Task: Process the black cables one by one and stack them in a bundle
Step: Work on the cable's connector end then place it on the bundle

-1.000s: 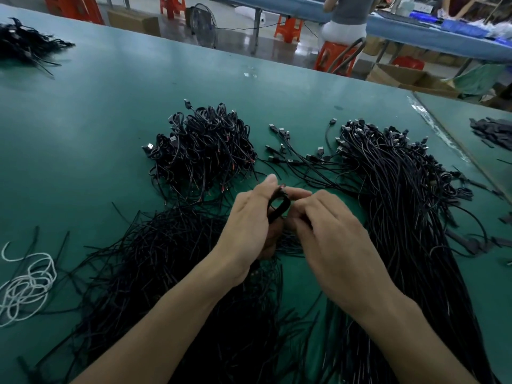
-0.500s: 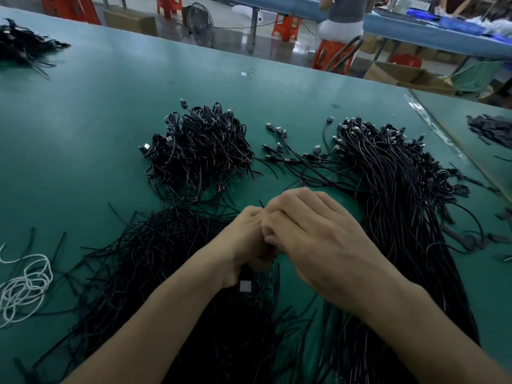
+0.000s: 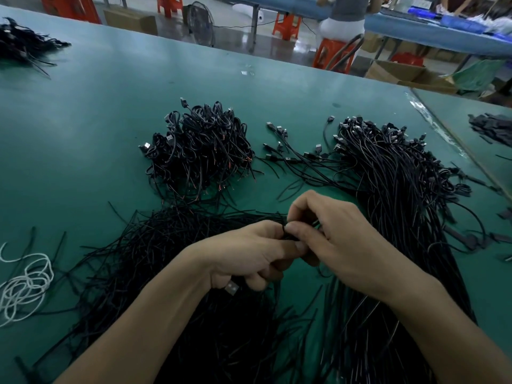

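The left hand [image 3: 249, 259] and right hand [image 3: 343, 245] meet low over the green felt-topped table [image 3: 110, 120], both gripping one thin black cable with a silver USB plug [image 3: 232, 288].
The left fingers curl round the cable, its plug poking out under the palm, while the right thumb and forefinger pinch it just beside the left fingertips. The heap of coiled black cables [image 3: 199, 151] lies beyond the hands, apart from them. The long loose black cables [image 3: 401, 206] fan out on the right.

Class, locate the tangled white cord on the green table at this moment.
In the head view, the white cord lies on the table at the picture's far left, left of the loose black strands by the left hand.
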